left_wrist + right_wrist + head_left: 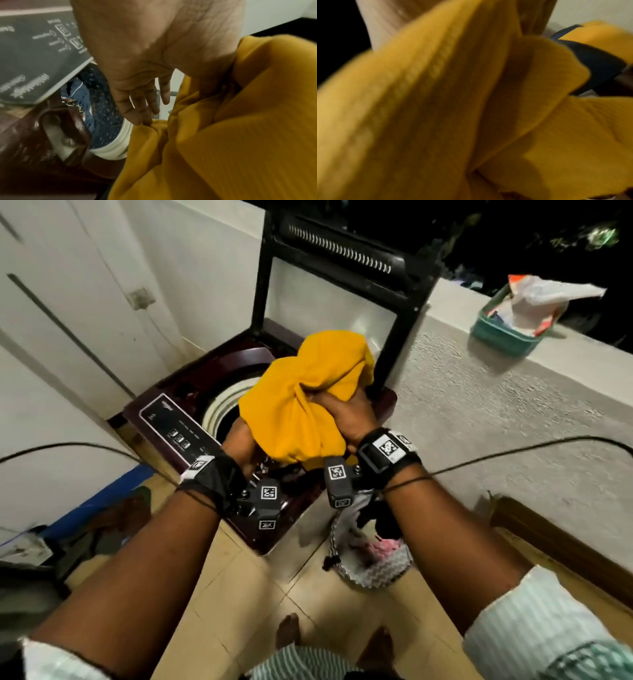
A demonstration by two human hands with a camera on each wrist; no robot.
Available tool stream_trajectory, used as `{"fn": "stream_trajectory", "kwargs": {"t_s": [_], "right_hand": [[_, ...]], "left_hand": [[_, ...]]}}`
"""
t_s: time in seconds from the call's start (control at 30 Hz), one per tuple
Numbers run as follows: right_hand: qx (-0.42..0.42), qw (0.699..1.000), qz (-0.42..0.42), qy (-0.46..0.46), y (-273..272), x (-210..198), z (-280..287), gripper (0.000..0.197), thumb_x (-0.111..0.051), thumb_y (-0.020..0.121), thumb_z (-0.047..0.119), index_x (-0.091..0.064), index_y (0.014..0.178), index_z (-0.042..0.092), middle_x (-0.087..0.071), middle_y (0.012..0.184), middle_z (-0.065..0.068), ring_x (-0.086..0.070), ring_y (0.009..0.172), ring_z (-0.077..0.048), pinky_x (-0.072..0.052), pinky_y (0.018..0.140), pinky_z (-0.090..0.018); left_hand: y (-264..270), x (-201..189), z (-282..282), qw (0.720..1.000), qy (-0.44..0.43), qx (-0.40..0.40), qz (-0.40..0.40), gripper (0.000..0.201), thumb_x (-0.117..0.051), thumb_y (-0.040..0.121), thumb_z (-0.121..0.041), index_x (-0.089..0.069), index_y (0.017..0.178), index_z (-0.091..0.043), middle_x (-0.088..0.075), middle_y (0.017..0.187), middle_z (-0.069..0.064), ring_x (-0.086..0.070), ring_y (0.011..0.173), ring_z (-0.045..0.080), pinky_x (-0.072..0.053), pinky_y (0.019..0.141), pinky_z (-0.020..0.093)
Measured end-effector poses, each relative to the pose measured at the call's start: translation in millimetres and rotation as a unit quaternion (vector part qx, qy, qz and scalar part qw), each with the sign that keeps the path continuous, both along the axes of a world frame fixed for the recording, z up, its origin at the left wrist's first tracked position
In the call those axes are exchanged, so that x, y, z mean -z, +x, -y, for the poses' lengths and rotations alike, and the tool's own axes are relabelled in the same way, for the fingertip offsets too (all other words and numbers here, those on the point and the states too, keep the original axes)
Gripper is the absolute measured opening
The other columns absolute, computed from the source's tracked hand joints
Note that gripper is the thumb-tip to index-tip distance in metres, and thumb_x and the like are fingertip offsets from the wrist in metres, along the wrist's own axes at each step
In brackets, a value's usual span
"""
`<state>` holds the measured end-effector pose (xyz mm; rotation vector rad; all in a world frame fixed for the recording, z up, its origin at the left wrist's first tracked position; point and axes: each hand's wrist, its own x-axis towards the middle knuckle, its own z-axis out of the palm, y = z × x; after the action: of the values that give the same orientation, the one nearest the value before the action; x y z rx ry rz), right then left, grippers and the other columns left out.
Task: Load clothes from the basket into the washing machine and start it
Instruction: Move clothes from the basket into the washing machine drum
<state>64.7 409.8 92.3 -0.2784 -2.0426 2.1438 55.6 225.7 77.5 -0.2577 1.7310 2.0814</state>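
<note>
A bunched yellow garment point(305, 402) is hanging over the open drum point(219, 412) of the top-loading washing machine point(164, 405), held up above the opening by both hands. The right hand point(342, 412) is gripping the cloth from above, its fingers curled tight into a fold near the middle of the bundle. The left hand point(239, 440) is reaching in under the cloth's lower left edge; in the left wrist view its fingers point(137, 106) are lying nearly straight and relaxed, the tips touching a fold of the yellow fabric rather than clasping it. The right wrist view is filled almost wholly with blurred yellow cloth, so the fingers are not showing there. Inside the drum, blue clothing point(80, 97) is already lying against the speckled wall, seen in the left wrist view. The machine's dark lid point(342, 268) is standing raised behind the garment, and the control panel point(174, 426) is sitting along the near left edge of the top. On the tiled floor point(246, 594) just right of the machine, a patterned laundry basket point(373, 559) is holding pink and dark clothes. Up on the ledge point(479, 392) to the right, a green tub point(507, 333) is holding packets.
</note>
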Motion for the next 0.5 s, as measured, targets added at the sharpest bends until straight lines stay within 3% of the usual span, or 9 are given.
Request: {"fn": "stream_trajectory", "kwargs": {"t_s": [0.07, 0.13, 0.2, 0.23, 0.3, 0.37, 0.4, 0.43, 0.5], "right_hand": [[-0.026, 0.999, -0.011, 0.015, -27, -3, 19, 0.051, -0.084, 0.068, 0.033, -0.070, 0.113, 0.015, -0.074, 0.114, -0.006, -0.072, 0.103, -0.021, -0.056, 0.092, -0.043], [-0.031, 0.999, 0.007, 0.004, -52, 2, 36, 0.054, -0.085, 0.068, 0.036, -0.070, 0.115, 0.015, -0.074, 0.113, -0.006, -0.072, 0.103, -0.023, -0.057, 0.093, -0.047], [-0.031, 0.999, 0.044, 0.009, -74, 12, 51, 0.058, -0.087, 0.065, 0.047, -0.070, 0.114, 0.020, -0.075, 0.111, -0.003, -0.073, 0.101, -0.022, -0.057, 0.092, -0.047], [-0.028, 0.996, 0.082, 0.008, -84, 19, 56, 0.065, -0.086, 0.060, 0.059, -0.071, 0.112, 0.024, -0.076, 0.108, 0.000, -0.073, 0.099, -0.022, -0.058, 0.091, -0.046], [-0.041, 0.983, 0.177, -0.002, -99, 39, 63, 0.080, -0.077, 0.050, 0.080, -0.072, 0.110, 0.027, -0.077, 0.103, 0.000, -0.074, 0.094, -0.026, -0.059, 0.087, -0.049], [-0.067, 0.963, 0.256, -0.056, -98, 54, 67, 0.076, -0.068, 0.061, 0.080, -0.069, 0.117, 0.029, -0.073, 0.112, 0.000, -0.069, 0.101, -0.030, -0.059, 0.083, -0.053], [-0.069, 0.953, 0.281, -0.091, -94, 60, 66, 0.068, -0.063, 0.071, 0.075, -0.064, 0.122, 0.031, -0.068, 0.118, 0.002, -0.064, 0.105, -0.028, -0.059, 0.080, -0.047], [-0.067, 0.946, 0.295, -0.115, -88, 61, 64, 0.058, -0.060, 0.081, 0.067, -0.060, 0.126, 0.032, -0.062, 0.121, 0.004, -0.059, 0.107, -0.025, -0.057, 0.077, -0.040], [-0.044, 0.944, 0.296, -0.141, -82, 70, 55, 0.045, -0.058, 0.091, 0.054, -0.053, 0.129, 0.032, -0.052, 0.124, 0.002, -0.054, 0.110, -0.024, -0.053, 0.078, -0.038]], "left_hand": [[-7, -6, 19, 1.000, 0.014, -0.020, 0.006, 0.030, -0.049, 0.096, -0.045, -0.063, 0.090, -0.019, -0.063, 0.084, 0.013, -0.056, 0.071, 0.028, -0.047, 0.054, 0.030], [-15, -8, 42, 0.999, 0.004, -0.051, 0.012, 0.028, -0.044, 0.099, -0.042, -0.061, 0.089, -0.023, -0.065, 0.074, 0.001, -0.060, 0.068, 0.022, -0.050, 0.052, 0.023], [-22, -3, 61, 0.997, 0.019, -0.068, 0.005, 0.023, -0.043, 0.100, -0.038, -0.062, 0.095, -0.026, -0.063, 0.084, -0.003, -0.068, 0.079, 0.016, -0.058, 0.071, 0.029], [-26, 4, 68, 0.997, 0.022, -0.070, 0.003, 0.022, -0.044, 0.099, -0.038, -0.063, 0.096, -0.027, -0.062, 0.088, -0.003, -0.070, 0.080, 0.013, -0.056, 0.079, 0.033], [-30, 10, 83, 0.997, 0.014, -0.072, 0.026, 0.020, -0.045, 0.099, -0.038, -0.062, 0.100, -0.027, -0.065, 0.096, -0.004, -0.068, 0.076, 0.010, -0.049, 0.081, 0.032], [-33, 17, 90, 0.996, 0.014, -0.073, 0.043, 0.027, -0.048, 0.097, -0.042, -0.059, 0.114, -0.023, -0.063, 0.113, 0.001, -0.065, 0.088, 0.014, -0.048, 0.080, 0.032], [-35, 21, 92, 0.996, 0.011, -0.071, 0.054, 0.031, -0.050, 0.096, -0.044, -0.057, 0.118, -0.022, -0.062, 0.118, 0.002, -0.063, 0.094, 0.016, -0.048, 0.080, 0.032], [-37, 25, 94, 0.996, 0.008, -0.070, 0.059, 0.032, -0.050, 0.096, -0.044, -0.056, 0.119, -0.022, -0.061, 0.119, 0.001, -0.061, 0.098, 0.018, -0.048, 0.080, 0.032], [-39, 29, 91, 0.995, 0.010, -0.076, 0.069, 0.028, -0.048, 0.098, -0.041, -0.057, 0.116, -0.022, -0.061, 0.116, 0.000, -0.060, 0.102, 0.020, -0.048, 0.081, 0.031]]}}
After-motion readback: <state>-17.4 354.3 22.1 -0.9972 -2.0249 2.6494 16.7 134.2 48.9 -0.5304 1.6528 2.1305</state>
